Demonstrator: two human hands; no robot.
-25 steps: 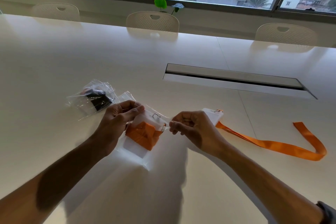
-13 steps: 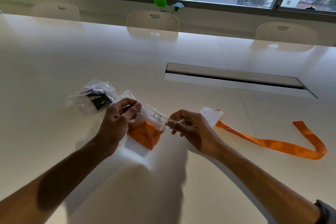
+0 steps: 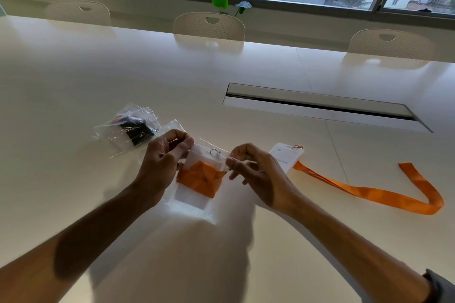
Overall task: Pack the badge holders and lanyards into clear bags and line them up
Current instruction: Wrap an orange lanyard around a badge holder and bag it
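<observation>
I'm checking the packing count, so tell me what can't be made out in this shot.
All in the head view:
- Bag mouth: whether it is sealed, hidden by the pinching left hand and right hand.
- Finished bag: contents a dark blur behind crinkled plastic.
- Loose badge holder: print too small, near corner behind the right hand.

- 2 clear bags: one with an orange lanyard [image 3: 202, 178] folded inside, one with dark stuff [image 3: 134, 130]
- 1 loose badge holder [image 3: 286, 158]
- 1 loose orange lanyard [image 3: 384, 194]
- 3 chairs [image 3: 208, 26]
- 2 hands [image 3: 161, 163]
</observation>
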